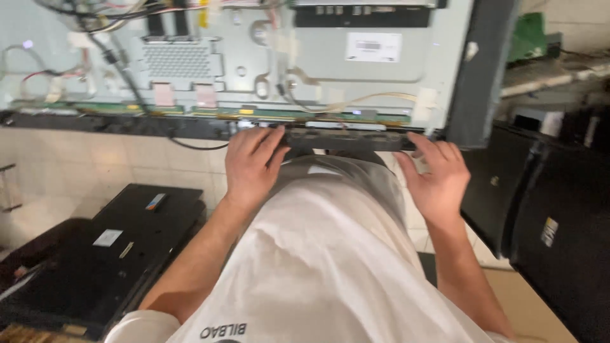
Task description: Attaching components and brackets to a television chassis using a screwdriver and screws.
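While pressed against the near edge of the opened flat-screen panel (254,70), both hands rest on its dark bottom bezel strip (346,140). Nearest, white shirt (318,254) filling the lower middle, forearms running up either side. Left hand (251,162) laid palm-down on the strip's left end, fingers curled over the edge but not visibly clamped; right hand (438,178) at the strip's right end, fingers spread, thumb side touching the plastic, grip loose and open rather than closed. Probably light, thin and springy, that strip: likely to flex or snap if pulled from one end, so better held at both ends, as now. Beyond, bare metal back of the panel lying flat, with grey shield plate (181,60), ribbon cables (164,94), loose wiring (101,16) and a white label (373,46); probably heavy, stiff, fragile at the glass, sharp at sheet edges. Below left, on the tiled floor (76,165), black set (108,254) lying face-down; right, black cabinet (559,209).
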